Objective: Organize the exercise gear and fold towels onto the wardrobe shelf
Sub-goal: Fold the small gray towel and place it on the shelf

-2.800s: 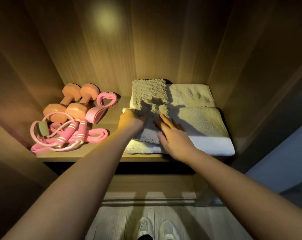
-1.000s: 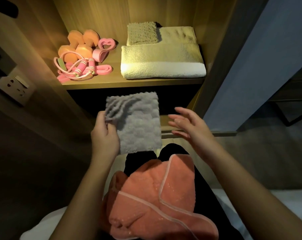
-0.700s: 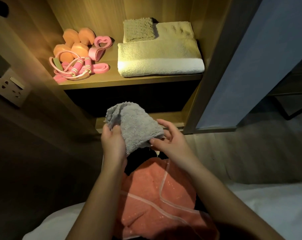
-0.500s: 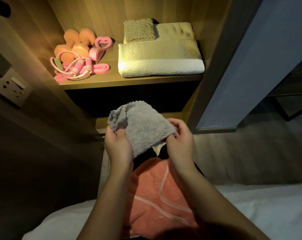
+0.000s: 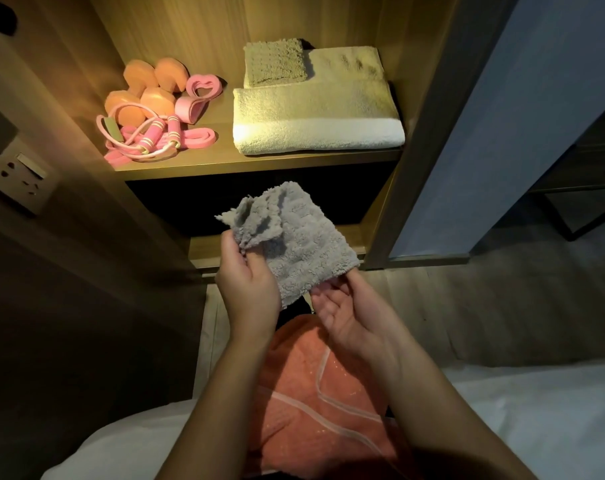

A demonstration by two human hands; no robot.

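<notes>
Head view: the left hand (image 5: 249,285) pinches a bunched corner of a small grey towel (image 5: 304,247) between thumb and curled fingers, holding it up in front of the wardrobe, below the shelf. The right hand (image 5: 344,308) lies palm up with its fingers loosely spread, their tips touching the towel's near lower edge. The rest of the cloth hangs unfolded between the two hands.

Just near of the hands, a coral towel (image 5: 315,393) with pale trim lies rumpled on the person's lap, with a white bed (image 5: 536,410) to either side.

On the lit wardrobe shelf (image 5: 259,162) further off, two orange dumbbells (image 5: 145,95) sit at the far left. A pink jump rope (image 5: 152,138) is coiled against their near side and a pink loop band (image 5: 199,95) lies just to their right. At the right of the shelf lies a folded cream towel (image 5: 315,116), and a small folded olive cloth (image 5: 275,62) rests on its far left corner. A wall socket (image 5: 20,174) shows at the left edge.
</notes>
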